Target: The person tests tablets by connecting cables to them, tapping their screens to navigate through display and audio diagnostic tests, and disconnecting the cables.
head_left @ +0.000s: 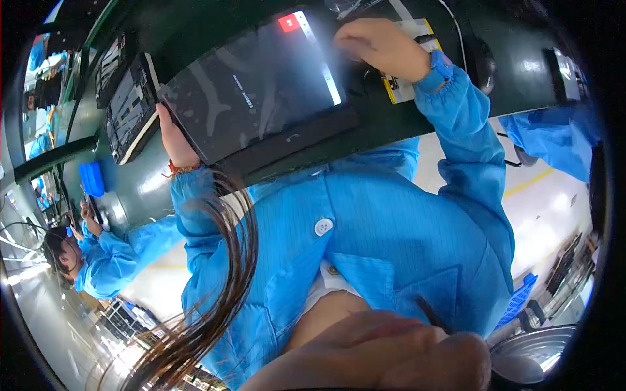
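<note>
A large dark flat panel (235, 98), covered in wrinkled clear film, lies tilted on the bench in front of me. It has a red label in its far corner and a bright whitish strip along its right side. My left hand (176, 138) grips its left edge, with the fingers partly hidden by the panel. Just right of the bright strip, my right hand (388, 51) is raised with its fingers curled together; what they pinch, if anything, is hidden. Under and beside that hand lies a flat white-and-black piece with yellow edges (399, 91).
Device housings with exposed insides (134, 111) stand left of the panel on the dark green bench (372, 120). A thin white cable (462, 39) and a dark rounded object (486, 68) lie at the right. A blue bin (92, 179) and a co-worker (111, 260) are further left.
</note>
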`<state>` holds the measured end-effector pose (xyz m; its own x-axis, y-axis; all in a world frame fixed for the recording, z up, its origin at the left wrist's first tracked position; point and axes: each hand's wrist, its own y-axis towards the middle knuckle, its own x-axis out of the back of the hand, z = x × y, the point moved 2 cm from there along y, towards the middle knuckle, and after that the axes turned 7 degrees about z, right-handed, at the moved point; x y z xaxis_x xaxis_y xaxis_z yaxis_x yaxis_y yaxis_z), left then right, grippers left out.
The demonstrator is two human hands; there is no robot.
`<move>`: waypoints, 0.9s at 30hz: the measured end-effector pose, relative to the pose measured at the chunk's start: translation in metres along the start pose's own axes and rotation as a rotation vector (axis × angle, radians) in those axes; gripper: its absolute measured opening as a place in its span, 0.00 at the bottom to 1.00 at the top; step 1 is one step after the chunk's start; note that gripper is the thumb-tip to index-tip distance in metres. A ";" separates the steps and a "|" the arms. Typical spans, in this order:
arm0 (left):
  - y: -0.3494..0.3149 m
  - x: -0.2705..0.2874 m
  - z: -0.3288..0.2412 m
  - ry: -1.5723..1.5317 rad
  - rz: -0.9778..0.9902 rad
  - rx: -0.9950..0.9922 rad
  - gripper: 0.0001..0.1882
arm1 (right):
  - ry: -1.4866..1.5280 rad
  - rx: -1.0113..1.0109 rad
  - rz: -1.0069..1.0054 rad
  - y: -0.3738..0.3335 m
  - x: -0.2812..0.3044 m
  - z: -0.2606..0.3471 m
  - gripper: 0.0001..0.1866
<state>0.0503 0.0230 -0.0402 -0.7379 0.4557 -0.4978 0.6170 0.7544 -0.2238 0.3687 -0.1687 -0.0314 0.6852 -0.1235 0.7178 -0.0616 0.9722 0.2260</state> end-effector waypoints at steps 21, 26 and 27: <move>0.005 0.004 0.002 -0.074 0.013 -0.063 0.27 | 0.107 -0.050 -0.007 0.009 -0.001 0.012 0.08; 0.000 -0.002 0.002 -0.085 0.038 -0.031 0.25 | 0.131 -0.095 -0.039 0.009 -0.009 0.013 0.08; -0.001 -0.004 0.001 -0.090 0.059 -0.023 0.26 | 0.133 -0.120 -0.047 0.009 -0.010 0.013 0.08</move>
<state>0.0526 0.0199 -0.0389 -0.6719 0.4564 -0.5833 0.6518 0.7384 -0.1730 0.3515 -0.1613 -0.0277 0.7758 -0.1491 0.6131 0.0537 0.9837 0.1714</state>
